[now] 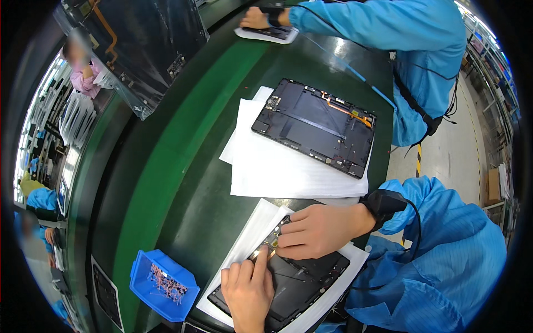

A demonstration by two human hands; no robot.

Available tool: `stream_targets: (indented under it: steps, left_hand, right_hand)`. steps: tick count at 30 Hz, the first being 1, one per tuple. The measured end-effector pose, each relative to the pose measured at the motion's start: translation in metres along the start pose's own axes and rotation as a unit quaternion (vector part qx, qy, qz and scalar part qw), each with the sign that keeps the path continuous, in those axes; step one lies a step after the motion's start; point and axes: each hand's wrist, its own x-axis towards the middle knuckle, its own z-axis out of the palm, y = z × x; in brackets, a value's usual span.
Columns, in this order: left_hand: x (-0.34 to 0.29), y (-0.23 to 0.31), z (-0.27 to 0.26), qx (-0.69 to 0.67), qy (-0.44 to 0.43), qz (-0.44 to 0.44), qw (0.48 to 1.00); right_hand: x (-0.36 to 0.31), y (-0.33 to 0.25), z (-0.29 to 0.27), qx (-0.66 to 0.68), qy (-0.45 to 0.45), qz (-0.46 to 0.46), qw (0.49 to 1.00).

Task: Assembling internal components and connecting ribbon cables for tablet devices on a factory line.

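Observation:
A dark tablet-like casing with exposed parts inside lies on white foam sheeting in front of me. My left hand rests over its left part, index finger stretched onto the small circuit board near the upper edge and the other fingers bent. Over that same edge, my right hand comes in from the right with its fingers bent close together at the board. Whatever sits between the right fingertips is hidden. A black band with a cable wraps my right wrist.
Beyond lies a second open casing with an orange ribbon cable, on white sheets. A blue bin holds small pinkish wire pieces. Across the green-striped bench, a co-worker's hand touches another device. A bagged dark panel hangs upper left.

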Motion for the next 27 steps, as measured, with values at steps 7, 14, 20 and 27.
stream_targets:
  steps: [7,14,20,27]
  left_hand:
    - [-0.001,-0.001,-0.003,0.02,-0.008,0.01,1.0]
    - [-0.006,-0.005,-0.008,0.044,-0.036,0.042,0.997]
    - [-0.007,-0.004,-0.006,0.046,-0.042,0.042,0.997]
    - [-0.011,-0.008,0.007,0.046,0.023,0.088,0.995]
  right_hand:
    - [0.0,-0.001,0.001,0.002,-0.007,-0.017,1.0]
    - [0.002,-0.004,0.002,0.034,-0.027,0.006,0.999]
    - [0.005,-0.001,0.001,0.113,0.0,0.024,0.993]
    - [0.023,0.007,0.002,0.192,0.013,0.284,0.939]
